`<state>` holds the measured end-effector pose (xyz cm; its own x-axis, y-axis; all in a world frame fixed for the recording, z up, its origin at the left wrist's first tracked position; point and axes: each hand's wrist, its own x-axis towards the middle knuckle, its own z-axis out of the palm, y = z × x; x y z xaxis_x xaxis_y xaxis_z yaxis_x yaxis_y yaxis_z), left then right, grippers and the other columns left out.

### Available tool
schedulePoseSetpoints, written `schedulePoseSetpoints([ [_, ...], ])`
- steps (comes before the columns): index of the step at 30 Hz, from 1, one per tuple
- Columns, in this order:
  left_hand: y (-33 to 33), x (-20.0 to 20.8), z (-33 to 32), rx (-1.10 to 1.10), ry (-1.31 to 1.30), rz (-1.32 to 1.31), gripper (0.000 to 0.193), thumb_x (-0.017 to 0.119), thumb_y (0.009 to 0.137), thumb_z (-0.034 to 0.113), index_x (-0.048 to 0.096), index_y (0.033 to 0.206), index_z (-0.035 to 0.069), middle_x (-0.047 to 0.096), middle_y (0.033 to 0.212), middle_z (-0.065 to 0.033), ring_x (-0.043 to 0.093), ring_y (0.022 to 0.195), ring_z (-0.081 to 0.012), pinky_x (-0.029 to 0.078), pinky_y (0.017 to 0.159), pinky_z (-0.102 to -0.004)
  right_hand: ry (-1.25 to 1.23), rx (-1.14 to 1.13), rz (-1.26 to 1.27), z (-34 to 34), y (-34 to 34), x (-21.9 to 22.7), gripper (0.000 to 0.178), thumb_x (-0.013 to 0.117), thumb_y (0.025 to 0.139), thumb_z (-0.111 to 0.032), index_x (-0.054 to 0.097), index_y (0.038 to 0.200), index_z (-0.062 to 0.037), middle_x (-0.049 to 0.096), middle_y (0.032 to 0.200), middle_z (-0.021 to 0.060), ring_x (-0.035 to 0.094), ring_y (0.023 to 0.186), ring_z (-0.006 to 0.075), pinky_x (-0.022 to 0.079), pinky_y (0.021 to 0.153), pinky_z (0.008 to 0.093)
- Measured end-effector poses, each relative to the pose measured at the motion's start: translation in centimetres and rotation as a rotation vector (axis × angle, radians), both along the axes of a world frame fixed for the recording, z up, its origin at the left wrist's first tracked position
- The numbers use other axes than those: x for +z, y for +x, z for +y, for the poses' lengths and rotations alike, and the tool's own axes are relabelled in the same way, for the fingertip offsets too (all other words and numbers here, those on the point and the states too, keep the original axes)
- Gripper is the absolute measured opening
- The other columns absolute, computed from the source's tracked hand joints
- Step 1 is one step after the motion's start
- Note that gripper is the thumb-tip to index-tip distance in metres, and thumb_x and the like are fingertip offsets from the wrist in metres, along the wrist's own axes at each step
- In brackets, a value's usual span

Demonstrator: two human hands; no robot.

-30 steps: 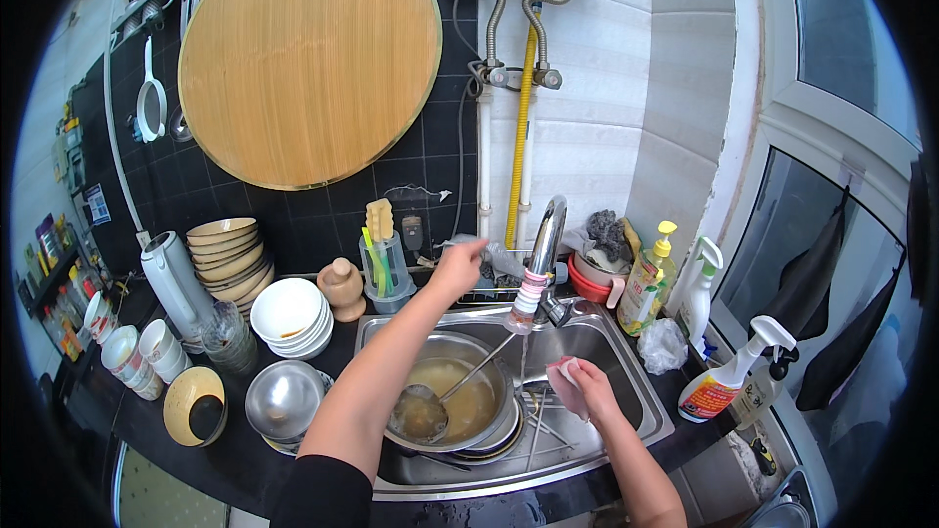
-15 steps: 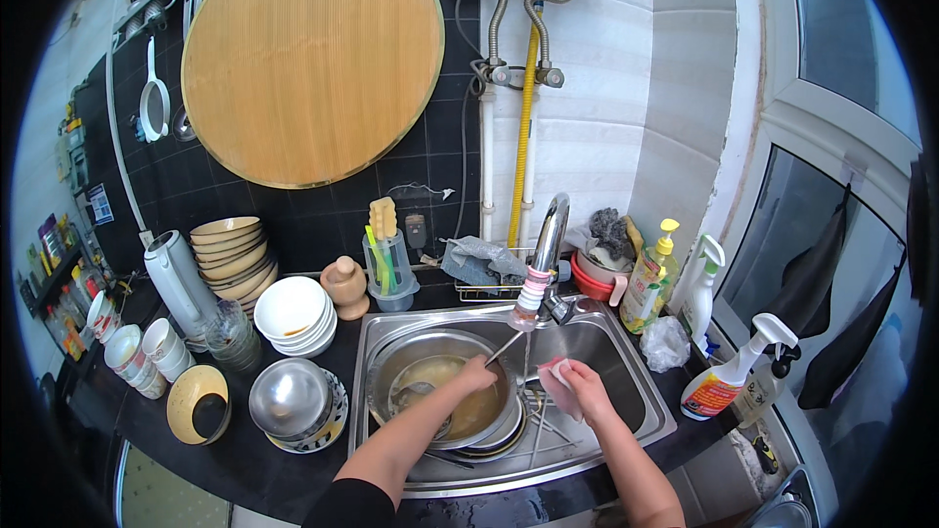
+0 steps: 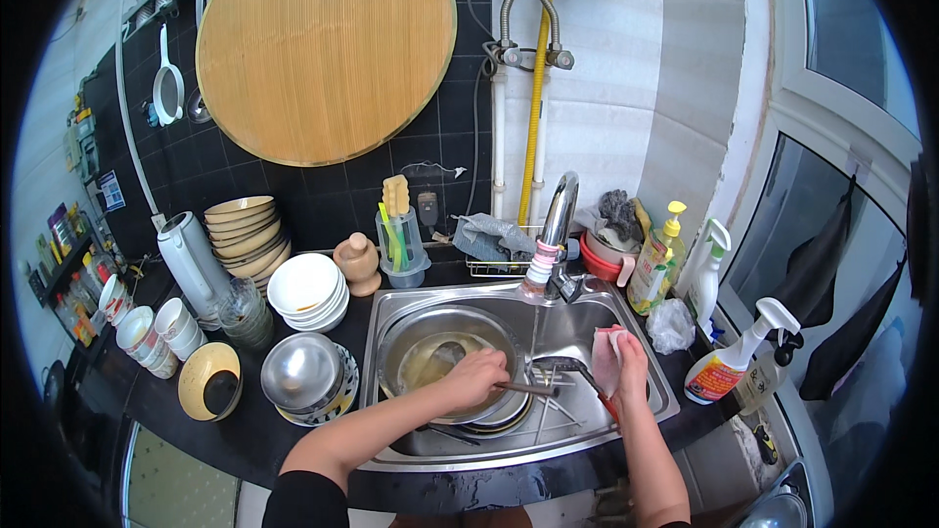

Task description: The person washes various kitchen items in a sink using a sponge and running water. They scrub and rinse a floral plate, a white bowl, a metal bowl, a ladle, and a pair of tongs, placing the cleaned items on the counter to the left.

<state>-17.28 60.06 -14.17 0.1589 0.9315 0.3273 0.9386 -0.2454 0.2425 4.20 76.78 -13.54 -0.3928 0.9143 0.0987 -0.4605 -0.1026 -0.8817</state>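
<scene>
One water-filled steel bowl in sink

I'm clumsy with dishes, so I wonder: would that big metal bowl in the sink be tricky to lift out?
Probably slippery: the bowl is smooth metal with murky water inside, under a running tap. The water likely makes it heavier and prone to slosh. It looks stiff and unlikely to break. The left hand rests at its rim.

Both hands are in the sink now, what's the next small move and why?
Probably bring the ladle under the running tap and wipe its bowl with the pink cloth. The left hand grips the handle over the metal basin, the right hand holds the cloth beside the ladle, and water is falling.
</scene>
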Motion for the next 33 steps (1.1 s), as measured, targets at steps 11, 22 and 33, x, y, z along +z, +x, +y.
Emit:
schedulePoseSetpoints([
  [11,-4.3,-1.5,-8.6,0.45,-0.759,-1.165,0.014,0.043,0.081,0.003,0.054,0.089,0.004,0.063,0.084,-0.0134,0.062,0.065,-0.0193,0.053,0.058,-0.0333,-0.089,0.083,-0.004,-2.1,-2.4,-2.1,0.025,0.052,0.087,-0.018,0.056,0.106,-0.0024,0.06,0.095,0.0067,0.058,0.085,0.0143,0.046,0.075,0.0252],
  [22,-5.3,-2.6,-11.0,0.629,-0.932,-1.934,0.008,0.043,0.09,0.006,0.047,0.093,0.001,0.046,0.066,-0.0029,0.044,0.051,-0.0108,0.034,0.039,-0.0243,-0.126,0.195,-0.054,-4.6,-4.3,-3.7,0.029,0.05,0.087,-0.019,0.054,0.109,-0.0011,0.059,0.102,0.0087,0.057,0.092,0.0156,0.045,0.082,0.026],
  [33,-2.8,0.1,-13.7,0.609,-0.366,-0.045,0.017,0.057,0.075,0.006,0.051,0.086,-0.006,0.059,0.076,-0.0223,0.06,0.07,-0.0352,0.047,0.061,-0.0445,-0.128,0.181,-0.083,-4.4,-4.6,-5.7,0.025,0.05,0.087,-0.016,0.057,0.106,-0.001,0.059,0.1,0.0081,0.056,0.093,0.0156,0.044,0.082,0.0259],
])
